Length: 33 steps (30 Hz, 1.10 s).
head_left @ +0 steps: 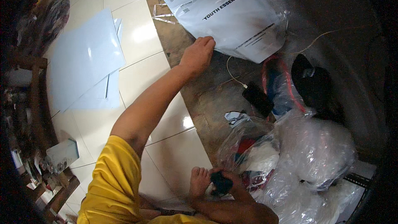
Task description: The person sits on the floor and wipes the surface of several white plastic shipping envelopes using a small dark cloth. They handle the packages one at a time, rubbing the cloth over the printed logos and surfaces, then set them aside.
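Your nearer left grip [200, 54] pinches the edge of the white printed plastic bag [228, 20] lying ahead and rightward, long axis roughly crosswise, while your right grip [234, 177] clasps a small black object [221, 184] by a bare foot [200, 179].

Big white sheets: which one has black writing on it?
The printed sheet at the left hand; the other white sheets, on the floor tiles, look plain.
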Available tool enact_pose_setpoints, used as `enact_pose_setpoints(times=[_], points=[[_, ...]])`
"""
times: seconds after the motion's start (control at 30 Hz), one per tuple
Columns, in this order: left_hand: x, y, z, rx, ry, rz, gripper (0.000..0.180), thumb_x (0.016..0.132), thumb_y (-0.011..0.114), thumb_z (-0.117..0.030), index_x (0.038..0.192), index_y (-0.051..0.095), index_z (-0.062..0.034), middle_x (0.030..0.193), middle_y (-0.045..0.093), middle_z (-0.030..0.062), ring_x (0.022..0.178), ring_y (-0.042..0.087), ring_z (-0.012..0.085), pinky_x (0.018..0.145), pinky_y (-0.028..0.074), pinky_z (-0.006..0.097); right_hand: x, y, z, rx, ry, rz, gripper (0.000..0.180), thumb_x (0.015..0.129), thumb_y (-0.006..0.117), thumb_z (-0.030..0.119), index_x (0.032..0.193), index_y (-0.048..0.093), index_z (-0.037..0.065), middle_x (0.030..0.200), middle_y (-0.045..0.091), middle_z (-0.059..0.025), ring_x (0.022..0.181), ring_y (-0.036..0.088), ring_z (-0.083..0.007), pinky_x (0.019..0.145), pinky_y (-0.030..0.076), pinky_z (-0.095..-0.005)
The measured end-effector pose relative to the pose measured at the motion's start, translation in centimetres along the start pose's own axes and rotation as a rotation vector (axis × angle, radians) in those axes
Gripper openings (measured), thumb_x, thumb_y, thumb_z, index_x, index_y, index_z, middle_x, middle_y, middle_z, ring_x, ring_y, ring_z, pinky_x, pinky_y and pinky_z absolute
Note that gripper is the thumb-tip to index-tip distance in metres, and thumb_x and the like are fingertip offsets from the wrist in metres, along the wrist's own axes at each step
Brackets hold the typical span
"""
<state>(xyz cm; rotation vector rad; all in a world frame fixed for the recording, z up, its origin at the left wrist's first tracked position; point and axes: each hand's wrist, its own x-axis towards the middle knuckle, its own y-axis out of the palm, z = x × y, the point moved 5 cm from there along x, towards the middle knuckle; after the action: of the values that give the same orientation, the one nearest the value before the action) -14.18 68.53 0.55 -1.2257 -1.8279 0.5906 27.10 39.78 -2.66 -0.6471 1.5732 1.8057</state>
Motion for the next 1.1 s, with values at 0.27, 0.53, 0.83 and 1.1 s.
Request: enact_pose_setpoints(times=[0.27,0.53,0.83,1.1], points=[[-9.4,-15.4,-3.9,-0.048,0.141,-0.113,0.044,0.08,0.064,0.006,0.122,0.052,-0.0005,0.134,0.056,0.0226,0.124,0.056,0.0421,0.104,0.049,0.045,-1.6,8.3,7.5,-0.114,-0.275,0.186,0.051,0.088,0.073,0.032,0.126,0.051,0.008,0.12,0.058,-0.0153,0.09,0.06,-0.0219,0.066,0.051,-0.0326],[-28.0,-23.7,-9.9,0.153,0.02,-0.181,0.019,0.075,0.068,0.007,0.09,0.057,0.0034,0.128,0.06,0.0267,0.123,0.059,0.0443,0.098,0.055,0.046,2.1,12.8,11.3,-0.236,-0.485,0.254,0.041,0.091,0.066,0.018,0.126,0.046,0.011,0.117,0.054,-0.0131,0.081,0.054,-0.0185,0.054,0.042,-0.0262],[-47.7,-21.3,-11.4,0.282,-0.576,-0.261,0.013,0.082,0.064,0.008,0.093,0.057,0.0045,0.136,0.054,0.0294,0.13,0.051,0.048,0.105,0.049,0.049,9.3,21.1,9.0,-0.652,-0.468,0.196,0.028,0.103,0.054,0.02,0.128,0.046,0.009,0.118,0.061,-0.0154,0.078,0.059,-0.0169,0.053,0.044,-0.025],[-57.0,-16.9,-13.8,0.144,-0.898,-0.227,0.023,0.087,0.063,0.004,0.108,0.056,0.0006,0.149,0.039,0.0308,0.14,0.035,0.0504,0.114,0.038,0.051,12.6,23.2,3.4,-0.86,-0.275,0.217,0.037,0.095,0.06,0.013,0.129,0.05,0.004,0.125,0.062,-0.0152,0.098,0.063,-0.0197,0.076,0.052,-0.0294]])
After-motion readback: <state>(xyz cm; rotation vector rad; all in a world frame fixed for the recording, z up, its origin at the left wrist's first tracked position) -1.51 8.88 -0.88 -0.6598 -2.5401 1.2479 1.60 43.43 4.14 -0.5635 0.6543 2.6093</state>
